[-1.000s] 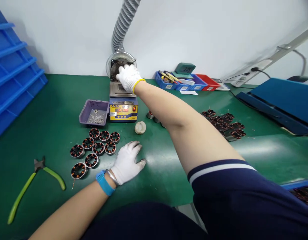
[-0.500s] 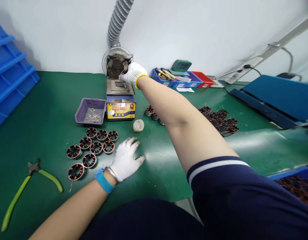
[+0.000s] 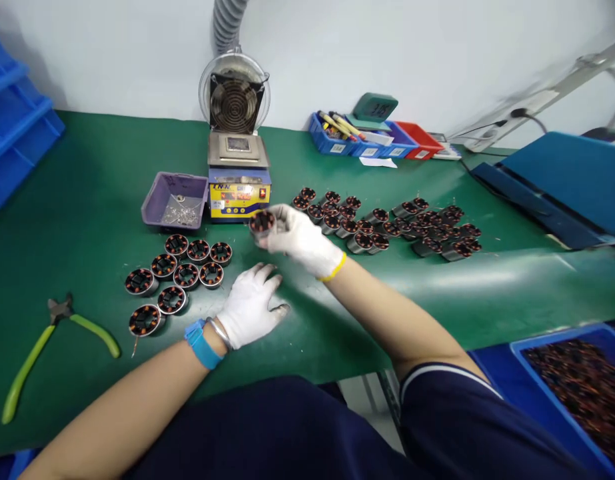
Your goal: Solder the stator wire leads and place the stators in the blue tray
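Observation:
A motor stator (image 3: 262, 225), a short metal ring with dark, copper-wound teeth inside, is gripped at its right side by my gloved right hand (image 3: 303, 241). I have it above the table in front of the solder pot (image 3: 240, 193). My left hand (image 3: 251, 305), also gloved, lies palm down on the green table with its fingers spread and nothing in it. Beside its fingertips stands the nearest of several stators, a ring with orange windings (image 3: 211, 274). The pale round piece seen earlier by the pot is hidden behind my right hand.
A purple tray (image 3: 150, 205) of metal scraps sits left of the pot. Green-handled cutters (image 3: 90, 325) lie at the left. More stators (image 3: 360, 241) stand to the right. Blue bins (image 3: 337, 148) hold pens at the back; a blue crate (image 3: 522, 350) of dark coppery parts is lower right.
My right hand has come back from above the solder pot toward me, and the stator in it now shows clearly. The left hand stays flat on the table. The view has tilted slightly down.

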`<state>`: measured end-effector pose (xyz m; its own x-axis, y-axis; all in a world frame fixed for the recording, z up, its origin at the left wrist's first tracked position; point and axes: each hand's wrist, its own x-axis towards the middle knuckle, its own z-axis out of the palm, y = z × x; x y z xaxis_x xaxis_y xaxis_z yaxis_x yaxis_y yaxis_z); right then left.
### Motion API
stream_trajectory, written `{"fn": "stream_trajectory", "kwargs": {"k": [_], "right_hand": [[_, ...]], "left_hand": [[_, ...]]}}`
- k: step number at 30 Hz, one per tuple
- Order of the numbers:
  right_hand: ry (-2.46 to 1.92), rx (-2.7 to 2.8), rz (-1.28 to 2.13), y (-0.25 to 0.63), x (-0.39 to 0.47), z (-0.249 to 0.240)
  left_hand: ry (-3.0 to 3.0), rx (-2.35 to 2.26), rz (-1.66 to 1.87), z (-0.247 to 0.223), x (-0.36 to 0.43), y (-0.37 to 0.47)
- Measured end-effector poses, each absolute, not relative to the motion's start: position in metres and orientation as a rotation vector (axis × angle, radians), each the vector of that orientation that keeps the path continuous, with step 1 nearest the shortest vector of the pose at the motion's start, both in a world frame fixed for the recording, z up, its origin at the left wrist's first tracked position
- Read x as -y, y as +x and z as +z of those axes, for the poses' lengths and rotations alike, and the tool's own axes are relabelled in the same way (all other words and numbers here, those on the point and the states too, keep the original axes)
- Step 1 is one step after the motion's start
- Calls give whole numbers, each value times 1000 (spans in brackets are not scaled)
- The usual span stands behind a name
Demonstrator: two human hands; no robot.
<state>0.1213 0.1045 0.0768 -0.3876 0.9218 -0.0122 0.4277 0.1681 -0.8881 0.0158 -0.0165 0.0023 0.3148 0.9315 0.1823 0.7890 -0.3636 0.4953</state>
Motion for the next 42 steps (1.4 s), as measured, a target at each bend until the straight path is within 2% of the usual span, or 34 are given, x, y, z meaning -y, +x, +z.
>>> {"fn": "stream_trajectory", "kwargs": {"k": [3, 8, 19, 22, 26, 33, 42], "right_hand": [[-1194, 1951, 1408, 125, -72, 46], [-1170, 2143, 1184, 118, -59, 31], [-1092, 2124, 757, 132, -80, 55], [-1028, 2161, 549, 133, -113, 62], [-1047, 2308, 194, 127, -178, 95], [-1396, 2485, -158, 83, -264, 143], [-1342, 2661, -377, 57, -270, 146]], "left_hand": [[2314, -1419, 512, 4, 25, 21], [2212, -1365, 481, 0, 31, 23], [2390, -1345, 451, 7, 26, 21], [2407, -1347, 456, 4, 27, 21], [2407, -1346, 461, 0, 28, 21], [2399, -1330, 485, -1, 27, 19], [2383, -1314, 524, -4, 25, 17]]}}
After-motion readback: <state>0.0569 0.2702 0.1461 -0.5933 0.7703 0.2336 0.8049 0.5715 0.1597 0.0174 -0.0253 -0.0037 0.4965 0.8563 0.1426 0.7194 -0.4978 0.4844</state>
